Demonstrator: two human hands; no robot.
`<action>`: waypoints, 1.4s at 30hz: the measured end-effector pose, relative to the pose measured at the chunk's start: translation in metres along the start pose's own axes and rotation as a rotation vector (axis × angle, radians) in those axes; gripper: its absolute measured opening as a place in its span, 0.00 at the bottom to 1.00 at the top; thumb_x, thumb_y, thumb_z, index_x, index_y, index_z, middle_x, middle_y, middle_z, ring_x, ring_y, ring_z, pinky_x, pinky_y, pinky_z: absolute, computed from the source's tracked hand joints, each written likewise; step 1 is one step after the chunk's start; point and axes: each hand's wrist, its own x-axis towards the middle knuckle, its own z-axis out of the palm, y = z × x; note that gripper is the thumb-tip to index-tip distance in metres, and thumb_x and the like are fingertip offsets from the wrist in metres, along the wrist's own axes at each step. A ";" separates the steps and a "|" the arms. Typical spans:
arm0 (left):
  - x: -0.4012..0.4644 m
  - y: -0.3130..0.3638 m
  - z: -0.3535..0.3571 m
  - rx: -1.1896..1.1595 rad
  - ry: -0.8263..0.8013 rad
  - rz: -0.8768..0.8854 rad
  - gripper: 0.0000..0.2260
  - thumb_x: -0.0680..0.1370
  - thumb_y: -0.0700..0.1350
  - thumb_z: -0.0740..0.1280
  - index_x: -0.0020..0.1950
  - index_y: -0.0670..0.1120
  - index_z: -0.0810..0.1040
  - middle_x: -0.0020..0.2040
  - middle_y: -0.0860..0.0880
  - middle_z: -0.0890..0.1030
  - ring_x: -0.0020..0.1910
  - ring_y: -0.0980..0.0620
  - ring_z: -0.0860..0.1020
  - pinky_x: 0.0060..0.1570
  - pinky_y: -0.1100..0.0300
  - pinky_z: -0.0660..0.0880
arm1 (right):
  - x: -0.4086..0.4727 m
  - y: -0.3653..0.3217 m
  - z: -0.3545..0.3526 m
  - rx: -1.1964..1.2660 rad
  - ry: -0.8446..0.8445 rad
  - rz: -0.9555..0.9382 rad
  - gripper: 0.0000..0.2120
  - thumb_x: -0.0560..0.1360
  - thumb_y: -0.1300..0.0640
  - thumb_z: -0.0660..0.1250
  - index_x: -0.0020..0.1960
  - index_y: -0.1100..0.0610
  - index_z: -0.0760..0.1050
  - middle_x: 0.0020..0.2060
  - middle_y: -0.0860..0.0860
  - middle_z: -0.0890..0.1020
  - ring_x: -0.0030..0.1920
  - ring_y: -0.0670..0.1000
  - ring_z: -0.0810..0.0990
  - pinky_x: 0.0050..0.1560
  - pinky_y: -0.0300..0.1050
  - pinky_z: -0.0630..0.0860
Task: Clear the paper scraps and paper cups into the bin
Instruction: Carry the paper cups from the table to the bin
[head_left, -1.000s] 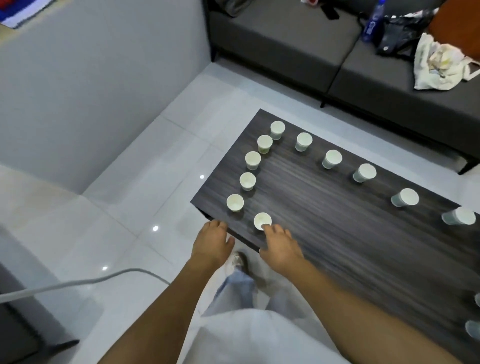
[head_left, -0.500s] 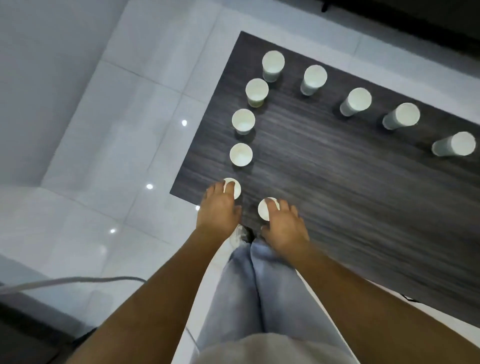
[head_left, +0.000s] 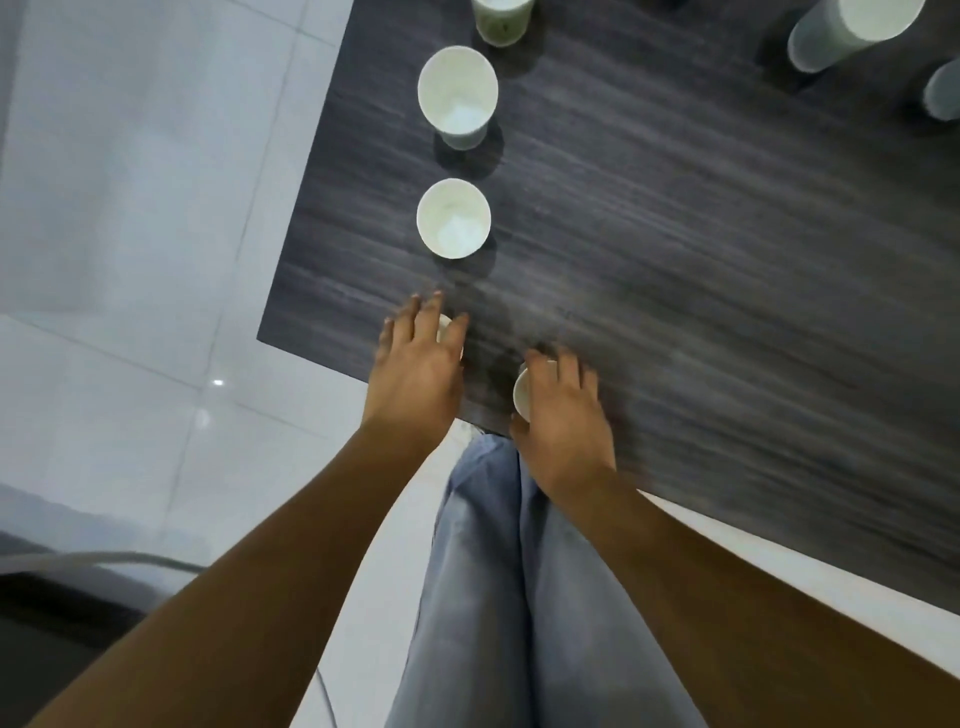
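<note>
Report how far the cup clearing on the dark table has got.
Done: nothing visibly; no bin is in view. In hand: the left hand covers a white paper cup at the dark wood-grain table's corner, and the right hand wraps another white paper cup at the near edge; neither looks lifted. Left: two open cups beyond, plus more at the top edge. No paper scraps show.

head view looks steeply down, seemingly close.
</note>
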 end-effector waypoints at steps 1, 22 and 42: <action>-0.001 -0.001 0.002 0.019 -0.001 0.011 0.24 0.79 0.45 0.66 0.73 0.48 0.63 0.76 0.44 0.58 0.76 0.42 0.53 0.73 0.45 0.57 | -0.001 0.001 0.002 0.010 0.003 -0.007 0.32 0.75 0.52 0.69 0.75 0.51 0.57 0.73 0.53 0.59 0.72 0.57 0.60 0.70 0.54 0.68; -0.082 0.093 -0.108 0.070 -0.100 0.146 0.25 0.79 0.49 0.64 0.75 0.52 0.61 0.75 0.49 0.59 0.74 0.47 0.57 0.68 0.51 0.66 | -0.118 0.014 -0.104 0.167 0.073 0.100 0.38 0.75 0.56 0.69 0.77 0.48 0.52 0.71 0.51 0.59 0.69 0.56 0.61 0.60 0.52 0.74; -0.204 0.189 -0.194 0.346 -0.160 0.788 0.17 0.78 0.51 0.64 0.66 0.51 0.71 0.65 0.51 0.69 0.66 0.49 0.65 0.57 0.54 0.73 | -0.340 0.018 -0.113 0.652 0.486 0.550 0.35 0.74 0.51 0.69 0.76 0.50 0.56 0.69 0.53 0.64 0.67 0.56 0.67 0.65 0.50 0.71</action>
